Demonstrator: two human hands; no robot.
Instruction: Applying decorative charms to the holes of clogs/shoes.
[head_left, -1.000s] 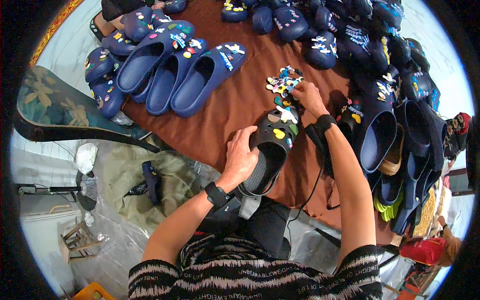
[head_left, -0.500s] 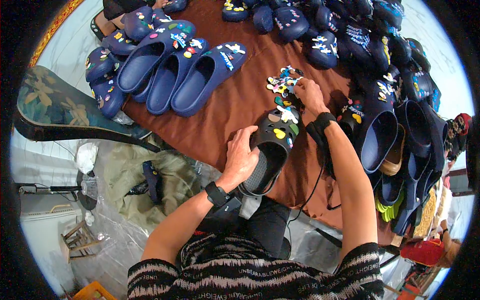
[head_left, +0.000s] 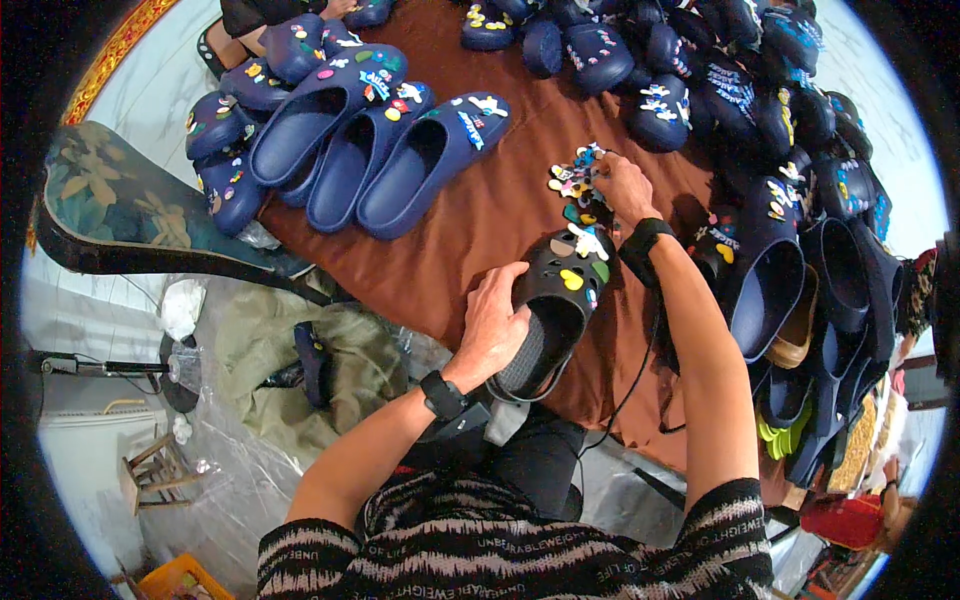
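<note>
My left hand [head_left: 497, 320] grips the side of a black clog [head_left: 545, 345], its thumb over the rim of the opening. The clog's toe points away from me. On its upper sit several shoe charms, among them a yellow heart [head_left: 571, 279] and a white figure [head_left: 588, 240]. Beyond the toe, my right hand [head_left: 627, 190] is at a small pile of colourful charms [head_left: 570, 180] on the brown cloth. Its fingers are bent and drawn together at the pile's edge; whatever lies between the fingertips is hidden.
Navy clogs with charms [head_left: 425, 165] stand grouped at the left of the brown cloth [head_left: 400, 275]. A large heap of dark clogs [head_left: 730, 90] covers the far right, with more slippers [head_left: 765, 290] beside my right arm. A flower-patterned chair back [head_left: 120, 205] juts in at left. A black cable [head_left: 640, 375] hangs near my right forearm.
The whole view has shifted slightly to the right. My left hand keeps its hold on the clog, and my right hand stays at the charm pile with its fingers slightly moved.
</note>
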